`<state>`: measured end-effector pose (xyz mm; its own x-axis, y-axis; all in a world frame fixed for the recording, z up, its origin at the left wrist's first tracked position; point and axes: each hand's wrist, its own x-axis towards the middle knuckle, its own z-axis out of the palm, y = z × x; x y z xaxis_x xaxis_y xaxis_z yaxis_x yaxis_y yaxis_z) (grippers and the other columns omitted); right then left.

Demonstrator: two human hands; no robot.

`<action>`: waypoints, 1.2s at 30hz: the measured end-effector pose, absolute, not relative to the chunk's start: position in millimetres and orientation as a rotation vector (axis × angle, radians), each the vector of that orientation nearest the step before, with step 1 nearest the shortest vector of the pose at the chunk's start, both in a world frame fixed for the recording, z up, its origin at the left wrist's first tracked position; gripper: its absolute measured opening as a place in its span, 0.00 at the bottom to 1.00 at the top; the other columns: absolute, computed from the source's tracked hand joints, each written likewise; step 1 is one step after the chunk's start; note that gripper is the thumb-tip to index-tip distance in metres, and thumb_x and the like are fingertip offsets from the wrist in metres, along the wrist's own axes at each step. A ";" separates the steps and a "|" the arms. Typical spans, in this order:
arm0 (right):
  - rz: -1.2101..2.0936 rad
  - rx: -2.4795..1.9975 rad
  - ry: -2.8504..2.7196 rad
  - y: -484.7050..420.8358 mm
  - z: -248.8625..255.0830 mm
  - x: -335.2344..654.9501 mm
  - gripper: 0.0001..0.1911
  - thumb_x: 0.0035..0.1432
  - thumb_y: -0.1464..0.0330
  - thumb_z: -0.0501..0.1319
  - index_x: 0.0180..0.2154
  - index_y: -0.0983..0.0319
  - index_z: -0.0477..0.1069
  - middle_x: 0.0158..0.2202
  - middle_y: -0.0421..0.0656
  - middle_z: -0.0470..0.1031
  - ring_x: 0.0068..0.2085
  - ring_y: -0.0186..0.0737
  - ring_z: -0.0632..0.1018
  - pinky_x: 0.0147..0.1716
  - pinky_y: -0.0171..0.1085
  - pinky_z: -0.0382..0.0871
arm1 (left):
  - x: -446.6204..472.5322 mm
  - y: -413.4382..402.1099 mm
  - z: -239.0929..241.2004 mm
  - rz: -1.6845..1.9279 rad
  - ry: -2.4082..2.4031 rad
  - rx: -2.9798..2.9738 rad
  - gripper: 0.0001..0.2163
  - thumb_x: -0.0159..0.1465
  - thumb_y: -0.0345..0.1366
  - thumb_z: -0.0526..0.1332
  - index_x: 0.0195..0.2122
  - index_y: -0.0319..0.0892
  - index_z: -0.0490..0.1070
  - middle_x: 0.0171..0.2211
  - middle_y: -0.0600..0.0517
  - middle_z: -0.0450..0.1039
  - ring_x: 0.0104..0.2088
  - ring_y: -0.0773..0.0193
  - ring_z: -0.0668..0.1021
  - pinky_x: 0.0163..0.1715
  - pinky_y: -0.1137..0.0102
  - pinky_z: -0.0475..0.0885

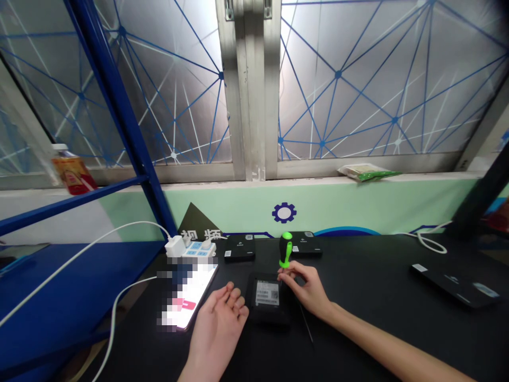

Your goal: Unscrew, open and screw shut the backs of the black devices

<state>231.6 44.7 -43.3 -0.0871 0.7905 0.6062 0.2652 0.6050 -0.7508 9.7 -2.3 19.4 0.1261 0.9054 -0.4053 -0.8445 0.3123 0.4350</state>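
A screwdriver (285, 250) with a green and black handle stands nearly upright. My right hand (304, 284) pinches it just below the handle, above the far right corner of a black device box (267, 315) with a white label facing up. Its tip is hidden behind my fingers. Palm up, my left hand (222, 323) rests beside the box's left side, fingers loosely curled and holding nothing. To the right of the box a thin dark rod (307, 324) lies on the table, partly under my right hand.
A lit phone (194, 297) lies at the left near a power strip (199, 249) and white cables. Two black boxes (239, 248) (307, 244) stand at the back, another black device (453, 286) at the right. A blue frame (119, 106) rises at the left.
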 end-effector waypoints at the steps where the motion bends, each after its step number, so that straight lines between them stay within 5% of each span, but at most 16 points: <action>1: 0.550 -0.886 -1.661 44.2 -42.4 231.8 0.11 0.65 0.62 0.61 0.33 0.61 0.74 0.30 0.44 0.80 0.26 0.38 0.76 0.33 0.37 0.73 | 9.7 -2.4 19.6 1.276 0.673 0.108 0.06 0.65 0.23 0.54 0.34 0.39 0.65 0.27 0.54 0.59 0.23 0.68 0.66 0.23 0.72 0.66; 8: 0.460 -0.896 -1.716 41.6 -38.2 231.6 0.12 0.68 0.62 0.57 0.38 0.61 0.77 0.34 0.46 0.78 0.28 0.39 0.75 0.32 0.37 0.71 | 10.5 -2.3 20.9 1.277 0.683 0.096 0.06 0.66 0.24 0.53 0.33 0.39 0.65 0.26 0.54 0.59 0.22 0.69 0.65 0.22 0.72 0.66; 19: 0.518 -0.951 -1.576 47.5 -44.7 231.7 0.11 0.57 0.61 0.69 0.29 0.61 0.73 0.28 0.41 0.77 0.23 0.35 0.71 0.24 0.34 0.66 | 10.0 -2.7 19.3 1.279 0.681 0.098 0.06 0.66 0.24 0.53 0.34 0.39 0.65 0.27 0.54 0.59 0.23 0.68 0.65 0.23 0.72 0.66; 29: 0.524 -0.870 -1.692 41.0 -36.5 232.0 0.10 0.66 0.66 0.60 0.33 0.60 0.75 0.35 0.45 0.79 0.32 0.40 0.76 0.35 0.38 0.70 | 9.3 -1.5 17.6 1.274 0.671 0.103 0.06 0.66 0.24 0.53 0.33 0.38 0.65 0.27 0.54 0.59 0.23 0.68 0.65 0.23 0.72 0.65; 36: 0.377 -0.905 -1.745 43.5 -37.3 231.0 0.07 0.65 0.66 0.61 0.33 0.60 0.75 0.31 0.43 0.76 0.31 0.41 0.71 0.33 0.39 0.67 | 9.1 -1.3 16.8 1.274 0.662 0.098 0.05 0.67 0.25 0.53 0.34 0.38 0.65 0.27 0.54 0.59 0.23 0.68 0.65 0.23 0.71 0.65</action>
<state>231.0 43.5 -37.3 -0.1276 0.7297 0.6718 0.3873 0.6602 -0.6436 9.1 -1.3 16.8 0.1353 0.9048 -0.4038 -0.8502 0.3153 0.4216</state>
